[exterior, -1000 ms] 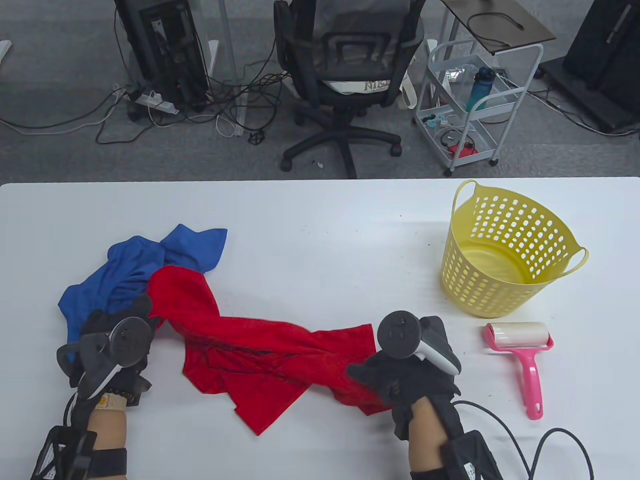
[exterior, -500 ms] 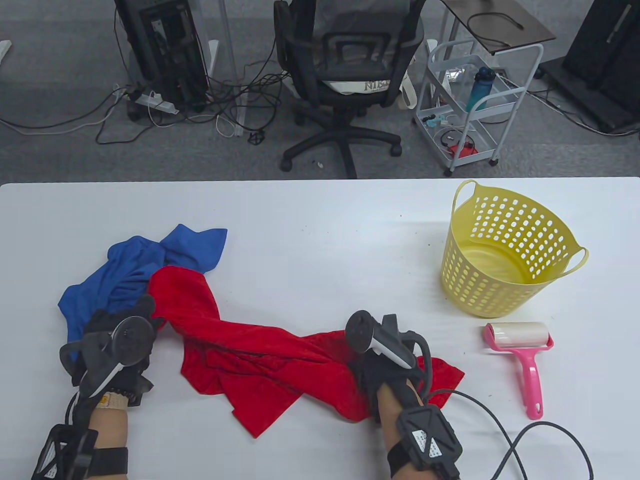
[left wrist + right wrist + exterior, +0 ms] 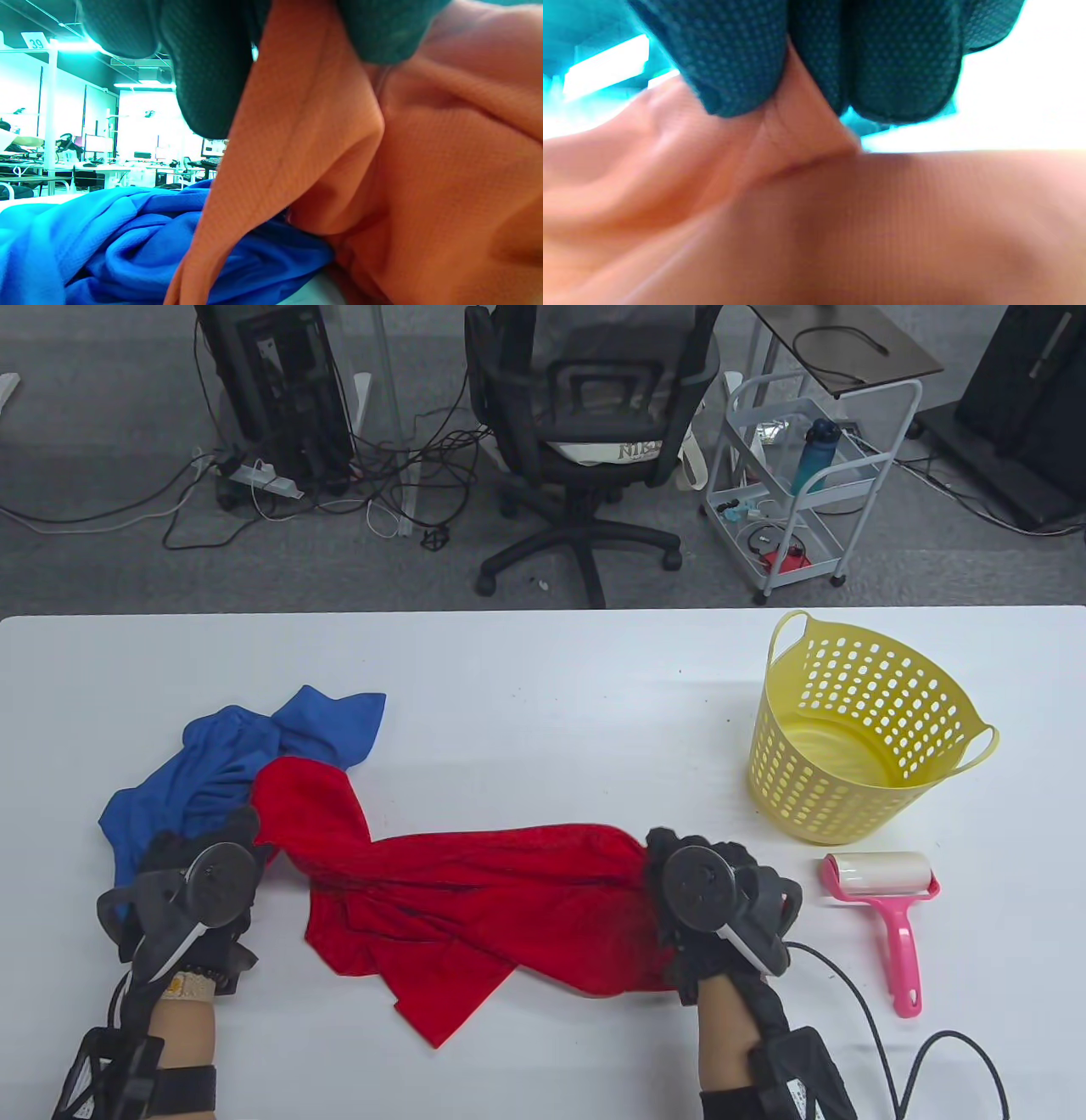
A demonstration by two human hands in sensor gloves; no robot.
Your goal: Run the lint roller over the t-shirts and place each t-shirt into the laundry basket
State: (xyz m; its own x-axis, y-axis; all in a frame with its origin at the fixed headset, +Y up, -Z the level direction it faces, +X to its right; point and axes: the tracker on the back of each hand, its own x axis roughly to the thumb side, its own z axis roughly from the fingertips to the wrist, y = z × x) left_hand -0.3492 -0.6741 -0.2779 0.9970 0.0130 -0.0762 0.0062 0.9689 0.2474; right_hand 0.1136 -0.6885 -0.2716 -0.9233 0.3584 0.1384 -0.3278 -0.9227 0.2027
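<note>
White table (image 3: 543, 678): left hand (image 3: 199, 882) and right hand (image 3: 708, 899) each pinch an end of the red shirt (image 3: 475, 899), apparently spreading it for rolling; roller (image 3: 887, 899) lies beside the basket (image 3: 857, 729).

The red t-shirt (image 3: 475, 899) is a fine-knit matt cloth with a tiny mesh weave, and the blue t-shirt (image 3: 229, 763) is a similar soft fabric with a slight sheen on its folds. The laundry basket (image 3: 857, 729) is smooth yellow perforated plastic, and the lint roller (image 3: 887, 916) has a glossy pink plastic handle and a white paper roll. The table (image 3: 543, 687) is smooth matt white, and the gloved fingers (image 3: 738, 55) show a dotted knit textile.
</note>
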